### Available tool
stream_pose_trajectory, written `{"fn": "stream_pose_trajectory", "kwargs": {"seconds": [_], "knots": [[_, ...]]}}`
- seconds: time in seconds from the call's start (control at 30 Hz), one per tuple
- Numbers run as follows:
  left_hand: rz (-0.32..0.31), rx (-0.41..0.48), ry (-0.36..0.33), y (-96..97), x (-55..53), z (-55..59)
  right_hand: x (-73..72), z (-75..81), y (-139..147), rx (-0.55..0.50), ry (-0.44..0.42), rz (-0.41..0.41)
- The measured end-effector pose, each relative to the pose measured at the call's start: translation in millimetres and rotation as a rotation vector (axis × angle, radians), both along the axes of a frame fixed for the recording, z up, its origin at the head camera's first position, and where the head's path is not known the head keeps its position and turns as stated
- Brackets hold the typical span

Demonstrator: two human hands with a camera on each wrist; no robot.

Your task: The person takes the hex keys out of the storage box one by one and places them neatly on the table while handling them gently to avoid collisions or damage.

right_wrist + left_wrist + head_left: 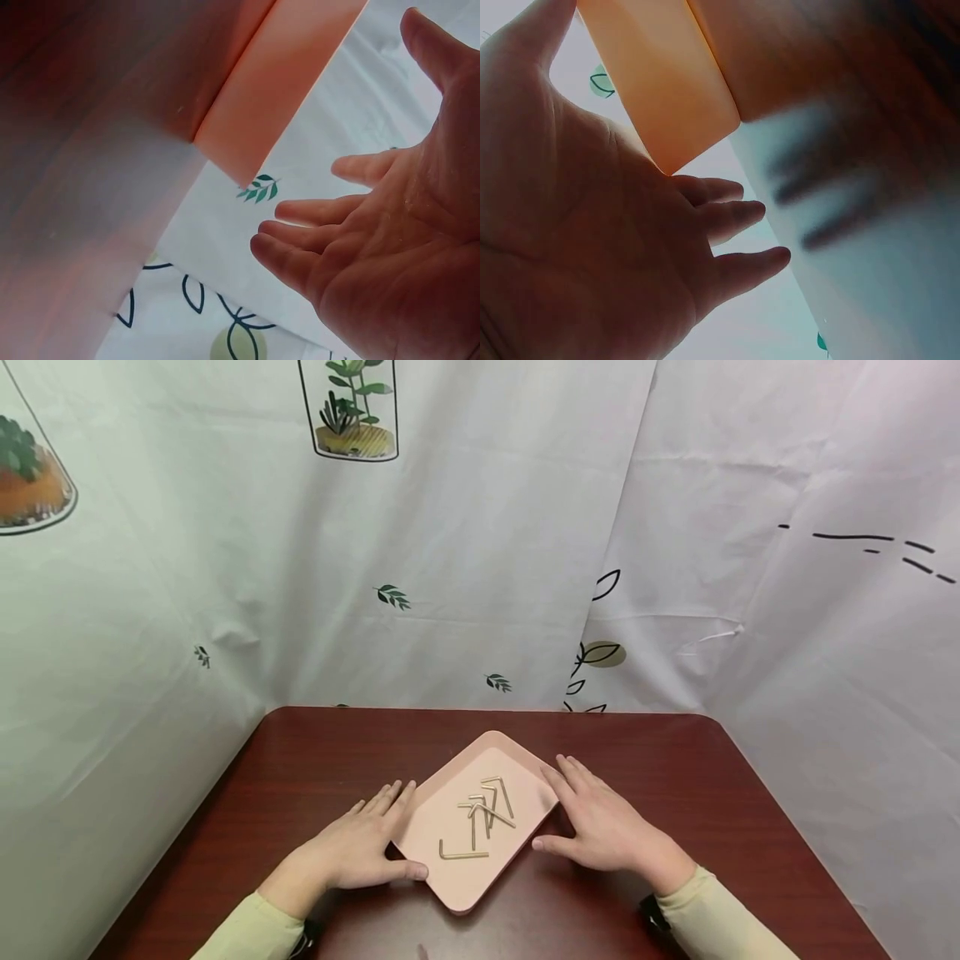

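Wide and loose, the grip of the left hand (356,847) sits at the left corner of the pink tray (461,883), fingers straight and thumb spread away from them, its tip over the near-left rim. The left wrist view shows the tray's corner right against the base of the fingers.

The grip of the right hand (600,822) is just as wide, fingers extended and thumb well apart. Its index fingertip lies at the rim by the tray's right corner, though whether it touches cannot be told; the thumb is off the tray, above or on the worktop (322,747). Neither hand holds anything.

The tray stands turned cornerwise on the worktop, between the hands. Inside it, several L-shaped metal keys (497,816) overlap near the middle, and a single key (465,856) lies apart, closer to the near corner.
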State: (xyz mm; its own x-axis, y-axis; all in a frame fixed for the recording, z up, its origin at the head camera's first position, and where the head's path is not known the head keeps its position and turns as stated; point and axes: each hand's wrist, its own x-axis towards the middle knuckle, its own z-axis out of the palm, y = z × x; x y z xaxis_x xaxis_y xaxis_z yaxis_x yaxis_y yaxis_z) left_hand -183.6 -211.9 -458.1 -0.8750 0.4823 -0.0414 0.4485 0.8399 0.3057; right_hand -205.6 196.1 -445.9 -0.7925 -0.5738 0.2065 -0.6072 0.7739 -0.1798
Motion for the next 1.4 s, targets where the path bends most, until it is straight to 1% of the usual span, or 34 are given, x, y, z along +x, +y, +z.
{"fn": "stream_pose_trajectory", "kwargs": {"seconds": [0.2,0.4,0.67,1.0,1.2,1.4], "knots": [[-0.007,0.009,-0.003,0.3,-1.2,-2.1,-2.9,1.3,-8.2,-0.009,-0.004,0.022],[-0.011,0.022,-0.010,0.1,-2.0,-1.8,-4.6,3.5,-16.2,0.002,-0.023,0.039],[-0.009,0.026,-0.015,-0.6,-1.5,-2.6,-9.3,1.8,-25.5,-0.011,-0.020,0.079],[-0.014,0.032,-0.020,-0.6,-1.3,-2.8,-13.3,-0.7,-35.9,-0.004,-0.039,0.101],[-0.021,0.024,-0.026,-0.7,-2.7,-2.3,-18.5,-2.3,-43.7,0.022,-0.046,0.088],[-0.020,0.028,-0.031,-0.1,-2.2,0.0,-26.0,-3.0,-53.2,0.034,-0.078,0.071]]}}
